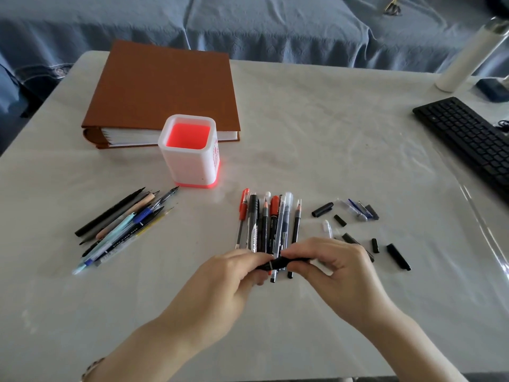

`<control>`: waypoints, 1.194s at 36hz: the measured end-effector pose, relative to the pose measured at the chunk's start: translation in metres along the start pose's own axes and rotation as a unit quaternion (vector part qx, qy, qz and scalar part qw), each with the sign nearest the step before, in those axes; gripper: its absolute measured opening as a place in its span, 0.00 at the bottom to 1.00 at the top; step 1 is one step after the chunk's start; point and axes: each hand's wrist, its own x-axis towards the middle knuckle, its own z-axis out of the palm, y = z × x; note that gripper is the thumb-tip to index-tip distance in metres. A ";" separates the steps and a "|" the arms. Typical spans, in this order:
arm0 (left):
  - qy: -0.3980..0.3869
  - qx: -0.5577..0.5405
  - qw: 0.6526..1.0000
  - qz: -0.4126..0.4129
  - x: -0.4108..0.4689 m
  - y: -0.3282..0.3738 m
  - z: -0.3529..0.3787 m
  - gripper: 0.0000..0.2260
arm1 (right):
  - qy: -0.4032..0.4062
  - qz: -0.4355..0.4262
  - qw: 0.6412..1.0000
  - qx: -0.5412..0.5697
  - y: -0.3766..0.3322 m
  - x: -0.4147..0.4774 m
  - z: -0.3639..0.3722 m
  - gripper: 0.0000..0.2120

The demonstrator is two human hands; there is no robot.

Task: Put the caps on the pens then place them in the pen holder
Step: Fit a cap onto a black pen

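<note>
Both hands are meeting low over the pale-covered desk (330,128). The left hand (234,274) is pinching one end of a slim black pen (278,263) while the right hand (338,266) is curling its fingers round the other end. This is probably a cap being pressed home, the pen held level so the two parts line up.

Just beyond the hands, a tidy row of red, black and clear pens (264,221) is lying side by side, apparently a staging spot for finished ones. Scattered black, blue and clear loose caps (398,256) are lying to the right, within easy reach. A fanned heap of uncapped pens and pencils (124,227) is lying to the left.

The white square pen holder with a red-glowing inside (190,166) is standing upright farther back, with no pens showing in it, in front of a thick brown binder (162,86). A black keyboard (468,139) and a tall white bottle (468,56) are being cut off at the right edge.

The join of cap and pen is hidden under the fingers — whether it is seated cannot be told — and the near ends of the row are disappearing behind the hands.
</note>
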 end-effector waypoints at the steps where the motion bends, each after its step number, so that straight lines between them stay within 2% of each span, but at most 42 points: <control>1: -0.010 -0.009 1.000 -0.017 0.002 0.001 -0.001 0.10 | -0.001 -0.008 1.000 -0.001 0.002 0.000 0.000 0.10; 4: -0.057 -0.027 0.995 -0.071 0.009 0.002 -0.003 0.10 | -0.014 -0.009 1.000 -0.003 0.009 -0.005 0.000 0.09; 7: -0.107 0.023 0.989 -0.099 0.020 0.003 0.001 0.08 | -0.071 0.044 0.995 -0.056 0.021 -0.009 -0.003 0.14; 9: -0.087 0.062 0.990 -0.093 0.026 0.004 0.007 0.06 | -0.091 0.099 0.983 -0.122 0.034 -0.008 -0.012 0.15; 11: -0.028 0.044 0.994 -0.101 0.031 0.005 0.009 0.05 | -0.046 0.166 0.970 -0.173 0.045 -0.004 -0.028 0.12; 14: 0.046 -0.096 0.983 -0.150 0.037 0.006 0.009 0.07 | 0.076 0.255 0.931 -0.249 0.061 -0.002 -0.057 0.09; 16: 0.087 -0.178 0.964 -0.174 0.038 0.004 0.009 0.05 | 0.099 0.312 0.905 -0.271 0.071 -0.002 -0.070 0.10; 19: 0.134 -0.259 0.935 -0.202 0.036 0.003 0.008 0.03 | 0.080 0.360 0.882 -0.294 0.079 0.001 -0.076 0.12; 22: 0.176 -0.369 0.883 -0.231 0.034 0.003 0.005 0.02 | 0.050 0.388 0.867 -0.308 0.085 0.005 -0.072 0.14; 25: 0.220 -0.481 0.815 -0.237 0.030 0.000 -0.001 0.06 | 0.042 0.401 0.861 -0.311 0.089 0.006 -0.067 0.14; 29: 0.246 -0.535 0.771 -0.243 0.022 -0.003 -0.007 0.08 | 0.053 0.370 0.873 -0.313 0.080 0.009 -0.063 0.15; 31: 0.249 -0.550 0.758 -0.247 0.019 -0.004 -0.008 0.08 | 0.077 0.326 0.907 -0.256 0.066 0.011 -0.058 0.14; 34: 0.257 -0.564 0.744 -0.249 0.016 -0.004 -0.007 0.09 | 0.104 0.288 0.952 -0.022 0.032 0.013 -0.044 0.06; 36: 0.266 -0.569 0.738 -0.248 0.014 -0.003 -0.007 0.09 | 0.116 0.282 0.938 0.164 0.010 0.011 -0.030 0.07; 38: 0.273 -0.574 0.732 -0.245 0.013 -0.002 -0.006 0.08 | 0.132 0.272 0.912 0.278 -0.004 0.006 -0.017 0.12; 40: 0.276 -0.580 0.727 -0.242 0.013 -0.001 -0.006 0.08 | 0.141 0.266 0.896 0.327 -0.012 0.003 -0.006 0.13; 43: 0.275 -0.587 0.723 -0.240 0.011 -0.001 -0.005 0.07 | 0.148 0.270 0.882 0.357 -0.018 0.000 0.003 0.10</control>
